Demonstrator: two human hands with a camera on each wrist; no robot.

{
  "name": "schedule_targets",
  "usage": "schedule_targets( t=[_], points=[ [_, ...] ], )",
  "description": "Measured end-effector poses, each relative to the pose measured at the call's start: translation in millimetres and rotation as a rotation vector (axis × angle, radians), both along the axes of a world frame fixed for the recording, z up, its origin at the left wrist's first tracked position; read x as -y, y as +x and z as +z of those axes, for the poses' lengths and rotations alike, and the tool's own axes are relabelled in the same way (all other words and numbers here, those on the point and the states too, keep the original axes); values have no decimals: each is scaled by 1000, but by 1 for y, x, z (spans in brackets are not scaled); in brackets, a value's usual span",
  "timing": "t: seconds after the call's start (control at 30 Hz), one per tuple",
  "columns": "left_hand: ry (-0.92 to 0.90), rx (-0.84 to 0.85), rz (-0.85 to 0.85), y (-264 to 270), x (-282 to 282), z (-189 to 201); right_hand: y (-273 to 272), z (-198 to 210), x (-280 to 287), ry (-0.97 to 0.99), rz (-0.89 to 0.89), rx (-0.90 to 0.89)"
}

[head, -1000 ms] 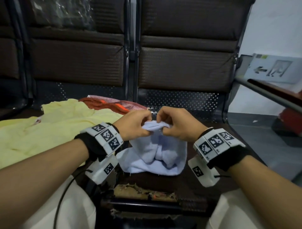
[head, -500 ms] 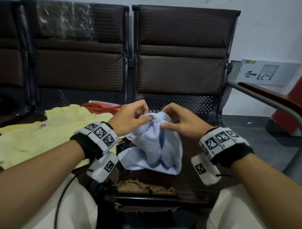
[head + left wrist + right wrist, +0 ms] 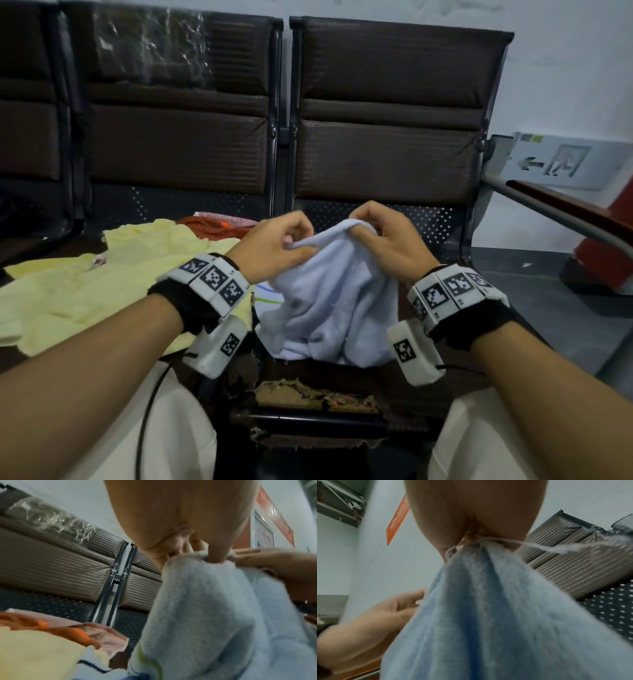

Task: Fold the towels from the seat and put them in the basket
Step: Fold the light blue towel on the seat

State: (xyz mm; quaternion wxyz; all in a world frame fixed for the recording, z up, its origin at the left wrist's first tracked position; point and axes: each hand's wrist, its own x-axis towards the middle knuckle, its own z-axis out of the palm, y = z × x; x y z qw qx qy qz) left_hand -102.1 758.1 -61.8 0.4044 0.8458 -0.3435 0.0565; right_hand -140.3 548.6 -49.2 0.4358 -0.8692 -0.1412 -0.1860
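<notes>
A pale blue towel (image 3: 329, 294) hangs bunched over the dark seat (image 3: 342, 383) in front of me, its lower part resting on the cushion. My left hand (image 3: 284, 245) pinches its top edge on the left, and my right hand (image 3: 380, 236) pinches the same edge on the right, a short way apart. In the left wrist view the thumb and fingers of the left hand (image 3: 202, 547) clamp the towel (image 3: 214, 615). The right wrist view shows the right hand (image 3: 476, 539) nipping the towel (image 3: 488, 615), with a loose thread trailing right. No basket is in view.
A yellow towel (image 3: 82, 291) lies spread on the seat to the left, with an orange-red towel (image 3: 215, 228) behind it. Brown padded seat backs (image 3: 387, 137) rise behind. A metal armrest (image 3: 561, 216) runs along the right. The seat's front edge (image 3: 308, 397) is torn.
Both hands have lifted the towel's top edge higher and moved slightly apart along it, so more of the towel hangs free above the seat.
</notes>
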Motion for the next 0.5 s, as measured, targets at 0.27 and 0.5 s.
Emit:
schedule_targets(
  t=[0.27,0.5],
  points=[
    [469,-14,146,19,-25,-17,3,1,16,-28,-165,202],
    [271,141,299,17,-34,-6,-2,-10,45,-172,-215,100]
  ],
)
